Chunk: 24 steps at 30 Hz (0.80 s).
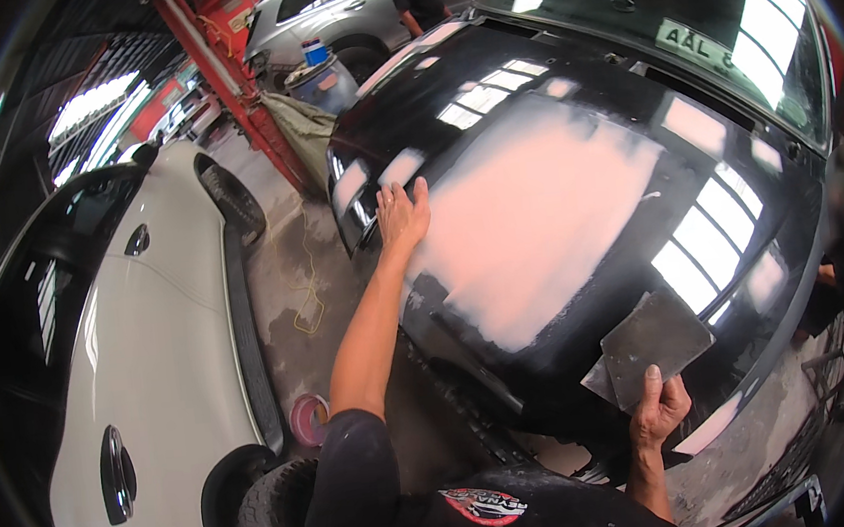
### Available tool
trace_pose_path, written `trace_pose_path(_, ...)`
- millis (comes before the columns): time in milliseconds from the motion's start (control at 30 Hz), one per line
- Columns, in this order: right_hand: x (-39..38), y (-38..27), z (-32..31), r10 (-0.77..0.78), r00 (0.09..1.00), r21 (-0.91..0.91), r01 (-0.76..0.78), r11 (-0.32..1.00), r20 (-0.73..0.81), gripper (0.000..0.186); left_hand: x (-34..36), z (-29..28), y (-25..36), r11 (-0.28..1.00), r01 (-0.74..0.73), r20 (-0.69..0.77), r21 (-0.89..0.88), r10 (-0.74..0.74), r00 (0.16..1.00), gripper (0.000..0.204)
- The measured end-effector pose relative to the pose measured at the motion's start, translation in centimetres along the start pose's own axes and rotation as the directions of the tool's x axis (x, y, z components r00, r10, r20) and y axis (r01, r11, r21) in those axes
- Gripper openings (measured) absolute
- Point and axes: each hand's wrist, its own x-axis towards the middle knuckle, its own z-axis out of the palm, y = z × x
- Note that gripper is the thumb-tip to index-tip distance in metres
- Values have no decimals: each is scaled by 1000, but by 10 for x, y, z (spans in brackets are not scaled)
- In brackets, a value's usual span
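A large patch of pale pink filler [528, 214] covers the middle of a black car hood [588, 324]. My left hand [403, 215] lies on the hood by the patch's left edge, its fingers stretched out and holding nothing. Lower right, my right hand [660, 409] grips a dark grey square sheet of sandpaper [656, 338] over the hood, the thumb on top and the other fingers partly hidden beneath. A lighter sheet [598, 379] shows from under its left corner. Smaller pink spots [696, 124] dot the hood and its edges.
A pale car [166, 316] stands at the left, a silver one [360, 13] at the back. Between them rises a red post [237, 99]. On the floor lie a yellow cord [313, 283] and a pink ring-shaped thing [308, 420]. Another person [419, 1] stands at the back.
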Motion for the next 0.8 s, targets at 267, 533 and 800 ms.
trace_pose_path(267,4,-5,-5,-19,998,-76,23,997,57,15,-5,40,51,995,28,230,92,-49,972,96)
trace_pose_path(533,4,-6,-6,-5,997,-94,12,996,75,15,-182,32,86,845,-527,285,87,486,826,94)
trace_pose_path(800,1,-3,-10,58,998,69,-57,996,-19,20,-192,-14,86,594,-789,40,-157,802,596,71)
